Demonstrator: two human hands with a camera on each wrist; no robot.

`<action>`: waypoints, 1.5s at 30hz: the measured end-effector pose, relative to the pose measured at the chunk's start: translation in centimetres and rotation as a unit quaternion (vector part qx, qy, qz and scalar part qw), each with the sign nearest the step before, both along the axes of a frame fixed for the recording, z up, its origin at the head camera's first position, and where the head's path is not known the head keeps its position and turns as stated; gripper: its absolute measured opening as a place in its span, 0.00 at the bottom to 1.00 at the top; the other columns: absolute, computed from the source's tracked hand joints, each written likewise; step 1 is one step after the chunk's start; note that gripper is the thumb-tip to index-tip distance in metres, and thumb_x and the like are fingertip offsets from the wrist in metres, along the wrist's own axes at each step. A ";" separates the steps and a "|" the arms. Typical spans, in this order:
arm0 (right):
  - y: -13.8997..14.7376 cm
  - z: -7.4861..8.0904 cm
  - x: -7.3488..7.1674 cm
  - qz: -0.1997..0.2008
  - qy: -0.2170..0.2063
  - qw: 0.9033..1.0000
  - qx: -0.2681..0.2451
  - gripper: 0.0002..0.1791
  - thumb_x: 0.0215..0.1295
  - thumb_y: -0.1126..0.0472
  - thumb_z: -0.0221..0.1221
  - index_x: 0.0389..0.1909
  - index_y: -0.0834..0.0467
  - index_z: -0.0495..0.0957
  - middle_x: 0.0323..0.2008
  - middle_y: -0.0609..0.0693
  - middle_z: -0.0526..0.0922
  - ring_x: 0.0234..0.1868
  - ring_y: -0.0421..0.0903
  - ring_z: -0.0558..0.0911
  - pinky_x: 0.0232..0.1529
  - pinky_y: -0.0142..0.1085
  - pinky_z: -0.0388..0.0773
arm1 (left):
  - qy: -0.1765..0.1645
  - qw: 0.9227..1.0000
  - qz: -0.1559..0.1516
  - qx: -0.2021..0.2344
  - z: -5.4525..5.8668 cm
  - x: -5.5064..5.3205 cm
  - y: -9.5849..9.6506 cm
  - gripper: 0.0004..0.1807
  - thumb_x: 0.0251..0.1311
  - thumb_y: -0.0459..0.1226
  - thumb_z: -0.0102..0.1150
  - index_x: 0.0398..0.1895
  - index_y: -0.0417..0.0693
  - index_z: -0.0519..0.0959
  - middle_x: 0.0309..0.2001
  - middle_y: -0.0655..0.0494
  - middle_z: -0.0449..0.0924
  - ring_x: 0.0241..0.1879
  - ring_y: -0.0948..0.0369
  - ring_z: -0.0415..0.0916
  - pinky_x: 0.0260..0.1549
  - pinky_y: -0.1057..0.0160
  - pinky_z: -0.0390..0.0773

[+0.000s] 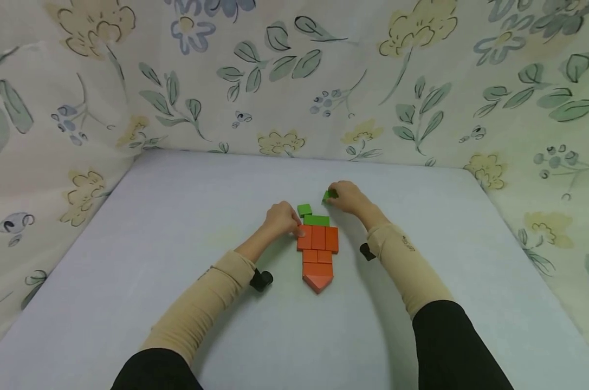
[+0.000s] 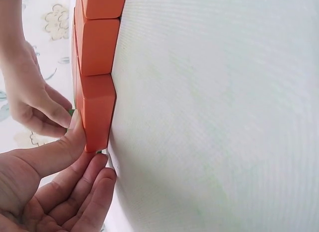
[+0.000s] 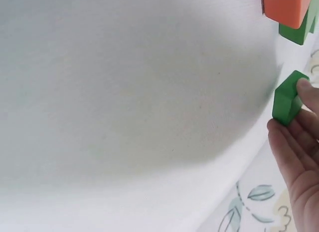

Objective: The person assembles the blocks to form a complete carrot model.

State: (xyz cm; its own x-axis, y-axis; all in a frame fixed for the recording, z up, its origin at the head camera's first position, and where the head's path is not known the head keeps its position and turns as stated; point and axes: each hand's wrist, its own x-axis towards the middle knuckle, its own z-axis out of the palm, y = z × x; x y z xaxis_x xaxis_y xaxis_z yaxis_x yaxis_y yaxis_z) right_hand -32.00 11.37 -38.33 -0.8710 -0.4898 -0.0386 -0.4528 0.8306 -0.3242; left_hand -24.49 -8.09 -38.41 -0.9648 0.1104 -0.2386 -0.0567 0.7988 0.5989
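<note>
My right hand (image 1: 349, 196) pinches a small green block (image 3: 286, 98) with slanted faces between thumb and fingers, beyond the upper right of a flat block figure. My left hand (image 1: 279, 219) is at the figure's upper left, its thumb on the face of an orange block (image 2: 98, 110) and its fingers curled at that block's end. Orange blocks (image 1: 318, 238) lie edge to edge, narrowing to a pointed orange block (image 1: 318, 283) on the near side. A long green block (image 1: 316, 220) lies against their far side, with a green cube (image 1: 304, 209) at its upper left.
The figure lies on a white table (image 1: 216, 179). Floral cloth (image 1: 284, 103) hangs behind the table and along both sides. A small black device (image 1: 261, 280) is strapped at the left wrist, and another (image 1: 367, 252) at the right wrist.
</note>
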 end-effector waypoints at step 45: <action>1.7 -0.7 2.7 -0.106 -0.129 0.976 -0.143 0.14 0.66 0.62 0.61 0.48 0.67 0.82 0.43 0.59 0.85 0.35 0.45 0.79 0.35 0.33 0.75 | 0.012 0.999 -0.028 -0.027 0.5 0.6 0.3 0.14 0.47 0.36 0.76 0.37 0.39 0.87 0.35 0.49 0.86 0.32 0.56 0.81 0.32 0.61 0.79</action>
